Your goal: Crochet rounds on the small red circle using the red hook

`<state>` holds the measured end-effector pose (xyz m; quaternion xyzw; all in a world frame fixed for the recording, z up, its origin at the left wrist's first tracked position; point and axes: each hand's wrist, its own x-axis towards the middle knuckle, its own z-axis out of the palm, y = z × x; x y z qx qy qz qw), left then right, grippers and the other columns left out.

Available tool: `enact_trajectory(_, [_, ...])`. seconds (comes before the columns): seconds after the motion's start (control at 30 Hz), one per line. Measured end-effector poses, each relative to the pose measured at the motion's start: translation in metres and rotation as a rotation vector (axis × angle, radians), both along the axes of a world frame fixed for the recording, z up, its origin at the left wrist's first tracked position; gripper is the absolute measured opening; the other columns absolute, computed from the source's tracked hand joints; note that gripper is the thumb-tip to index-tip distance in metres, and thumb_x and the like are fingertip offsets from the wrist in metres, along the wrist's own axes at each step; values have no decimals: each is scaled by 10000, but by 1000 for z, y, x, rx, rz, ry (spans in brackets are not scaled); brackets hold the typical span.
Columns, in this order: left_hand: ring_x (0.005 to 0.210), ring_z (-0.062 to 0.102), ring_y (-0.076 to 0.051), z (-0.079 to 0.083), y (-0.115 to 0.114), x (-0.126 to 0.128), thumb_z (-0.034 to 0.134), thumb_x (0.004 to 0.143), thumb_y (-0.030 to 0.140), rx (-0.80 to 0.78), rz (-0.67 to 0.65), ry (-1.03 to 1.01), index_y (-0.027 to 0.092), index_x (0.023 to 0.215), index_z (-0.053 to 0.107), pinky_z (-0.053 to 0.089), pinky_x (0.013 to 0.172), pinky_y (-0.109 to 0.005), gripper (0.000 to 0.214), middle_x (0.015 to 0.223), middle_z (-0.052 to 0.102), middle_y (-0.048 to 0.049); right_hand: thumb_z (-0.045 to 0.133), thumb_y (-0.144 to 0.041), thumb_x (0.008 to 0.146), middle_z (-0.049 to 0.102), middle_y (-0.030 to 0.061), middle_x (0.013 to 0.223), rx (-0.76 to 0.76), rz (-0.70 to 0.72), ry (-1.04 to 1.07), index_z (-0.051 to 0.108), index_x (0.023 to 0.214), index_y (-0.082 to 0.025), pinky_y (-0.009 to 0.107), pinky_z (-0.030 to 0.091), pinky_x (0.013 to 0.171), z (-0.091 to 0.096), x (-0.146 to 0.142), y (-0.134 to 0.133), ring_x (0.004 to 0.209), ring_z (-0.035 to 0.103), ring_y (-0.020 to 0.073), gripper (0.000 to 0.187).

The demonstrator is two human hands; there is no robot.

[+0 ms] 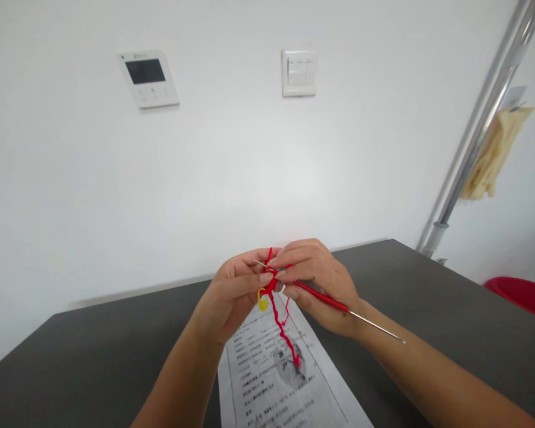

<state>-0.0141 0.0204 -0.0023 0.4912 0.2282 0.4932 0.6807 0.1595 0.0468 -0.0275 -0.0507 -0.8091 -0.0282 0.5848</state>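
The desk [116, 356] spreads dark and flat beneath your hands, and your forearms cover parts of it. Below your hands lies a printed sheet [241, 386], its lower end cut off by the bottom edge and its print too blurred to read. Your left hand [229, 291] pinches the work between thumb and fingers, while your right hand [325, 282] grips the double-ended crochet hook [323, 296] by its red handle, with thumb and fingertips close to the work. The hook should feel light and stiff, its smooth metal a little slippery, so the handle is the place to hold it; one bare end sticks out past your right wrist side, the other reaches across your left fingertips. The red yarn work [271, 285] sits between your two hands, and a twisted red strand [282, 330] hangs from it over the sheet. Expect both to be soft, nearly weightless and easily stretched, best pinched at the firmer stitches near the hook. Your fingers hide most of those loops, so you can't tell how many the hook carries. Under your left thumb dangles a yellow stitch marker [263, 304], probably light plastic. The tiny white bit [283, 289] by your right thumb is unclear.
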Motion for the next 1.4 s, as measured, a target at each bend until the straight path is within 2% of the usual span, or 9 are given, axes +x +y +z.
enact_trajectory(0.33, [681, 694, -140, 0, -5, 3, 802, 645, 120, -25, 33, -74, 139, 941, 775, 535, 677, -220, 299, 765, 752, -51, 595, -188, 975, 783, 94, 1010, -5, 45, 16, 668, 1062, -189, 389, 575, 940, 3, 0, -3, 1015, 729, 195, 113])
enact_trajectory(0.43, [647, 663, -114, 2, -7, -2, 794, 651, 121, 6, 33, -131, 130, 952, 781, 525, 659, -196, 300, 707, 721, -34, 602, -190, 971, 786, 104, 1026, -26, 61, 26, 677, 1053, -198, 402, 576, 939, 6, 3, -7, 1034, 723, 202, 111])
enact_trajectory(0.57, [591, 590, -98, 6, -10, -8, 757, 684, 115, 64, 48, -182, 107, 959, 774, 494, 616, -200, 275, 649, 661, -18, 618, -198, 970, 789, 93, 1006, -192, 158, 46, 695, 1032, -220, 392, 594, 911, 9, 6, -14, 1025, 722, 194, 102])
enact_trajectory(0.7, [580, 546, -108, 7, -12, -8, 745, 678, 121, 30, 17, -192, 106, 926, 770, 483, 644, -237, 249, 608, 610, -9, 635, -245, 970, 789, 74, 1009, -456, 354, 128, 736, 1015, -231, 368, 614, 893, 7, 6, -18, 991, 738, 184, 111])
enact_trajectory(0.8, [571, 503, -115, 8, -12, -6, 767, 647, 141, -1, 16, -179, 111, 869, 769, 468, 644, -255, 224, 567, 563, 2, 665, -257, 954, 796, 58, 974, -580, 435, 162, 757, 986, -233, 339, 628, 860, 6, 7, -18, 944, 753, 177, 100])
enact_trajectory(1.03, [558, 480, -112, 11, -15, -6, 760, 648, 158, 0, -21, -117, 122, 844, 771, 435, 634, -250, 200, 542, 536, 5, 670, -182, 939, 792, 91, 997, -438, 435, 30, 749, 1042, -207, 353, 632, 841, 12, 19, -14, 960, 749, 192, 132])
enact_trajectory(1.23, [587, 530, -129, 11, -16, -12, 829, 610, 214, 72, -7, 10, 140, 742, 779, 405, 565, -236, 159, 616, 630, -36, 713, -250, 915, 801, 80, 918, -655, 606, 113, 781, 958, -196, 340, 646, 747, 13, 22, -14, 836, 756, 189, 97])
enact_trajectory(1.33, [564, 534, -114, 8, -16, -12, 851, 642, 227, 123, 35, 72, 154, 803, 798, 405, 554, -232, 185, 643, 658, -29, 733, -279, 899, 803, 68, 898, -770, 700, 191, 780, 938, -200, 306, 644, 663, 9, 16, -15, 759, 753, 174, 100])
enact_trajectory(1.4, [559, 552, -110, 5, -16, -10, 849, 679, 223, 146, 76, 87, 177, 846, 797, 429, 574, -237, 181, 665, 684, -20, 721, -277, 910, 804, 55, 897, -749, 701, 238, 773, 954, -214, 296, 644, 661, 7, 11, -15, 768, 754, 168, 93])
